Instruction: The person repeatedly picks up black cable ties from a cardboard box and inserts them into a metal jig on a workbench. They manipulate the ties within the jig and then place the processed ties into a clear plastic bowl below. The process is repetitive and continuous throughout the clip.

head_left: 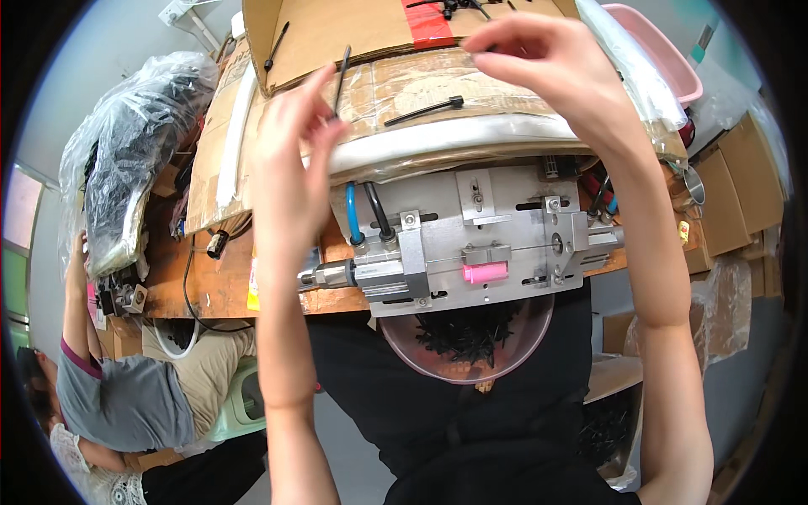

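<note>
At the left end of the desk [189, 295], a dark bundle [135, 151] lies in clear plastic, presumably to keep it together. My left grip [290, 139] hangs over the film-covered cardboard [362, 101], fingers and thumb beside a black rod [342, 80]; blur prevents me from telling whether it is closed on the rod. A second black rod [425, 111] lies headed end rightward near the cardboard's front edge, a placement that suits easy reach. The metal fixture [488, 231], bearing a pink cylinder [486, 272], sits at the desk's front edge, likely for access between my arms; the bowl [402, 349] of black pieces [467, 332] below that edge is similarly close. My right grip [560, 63] bends inward at the open box [353, 25], thumb and fingertips close together; whether they pinch anything I cannot tell.
</note>
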The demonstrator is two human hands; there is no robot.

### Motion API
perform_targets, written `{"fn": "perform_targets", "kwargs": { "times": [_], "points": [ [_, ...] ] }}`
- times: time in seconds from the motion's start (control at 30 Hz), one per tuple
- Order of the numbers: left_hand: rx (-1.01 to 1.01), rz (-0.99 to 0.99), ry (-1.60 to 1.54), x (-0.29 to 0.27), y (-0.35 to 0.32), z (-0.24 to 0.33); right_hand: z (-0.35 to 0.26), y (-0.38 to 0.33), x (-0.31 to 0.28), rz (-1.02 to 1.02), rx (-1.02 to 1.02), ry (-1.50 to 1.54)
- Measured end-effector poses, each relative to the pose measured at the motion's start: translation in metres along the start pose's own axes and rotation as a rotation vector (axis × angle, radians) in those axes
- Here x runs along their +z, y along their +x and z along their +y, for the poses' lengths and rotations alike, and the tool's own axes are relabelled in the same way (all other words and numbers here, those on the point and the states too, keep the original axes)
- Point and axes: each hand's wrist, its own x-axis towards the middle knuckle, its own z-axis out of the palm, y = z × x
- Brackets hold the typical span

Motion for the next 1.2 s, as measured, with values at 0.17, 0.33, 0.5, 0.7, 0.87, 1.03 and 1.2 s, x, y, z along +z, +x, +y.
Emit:
{"fn": "perform_targets", "kwargs": {
  "times": [0.17, 0.33, 0.5, 0.7, 0.87, 1.03, 1.2],
  "points": [
    [0.034, -0.066, -0.05, 0.02, -0.074, 0.095, -0.004, -0.063, 0.002, -0.092, 0.298, 0.677],
    [0.077, -0.077, -0.053, 0.04, -0.098, 0.117, -0.018, -0.092, 0.009, -0.079, 0.463, 0.918],
    [0.119, -0.117, -0.005, 0.042, -0.106, 0.12, -0.019, -0.102, 0.003, -0.133, 0.527, 0.868],
    [0.151, -0.126, -0.038, 0.031, -0.108, 0.12, -0.024, -0.102, -0.008, -0.202, 0.552, 0.991],
    [0.16, -0.131, 0.019, 0.029, -0.112, 0.121, -0.032, -0.101, -0.005, -0.195, 0.554, 0.856],
    [0.166, -0.164, 0.068, 0.024, -0.117, 0.119, -0.035, -0.099, -0.002, -0.274, 0.576, 0.779],
    [0.035, -0.315, -0.311, 0.011, -0.114, 0.124, -0.037, -0.091, -0.023, -0.493, 0.573, 0.642]
  ]
}}
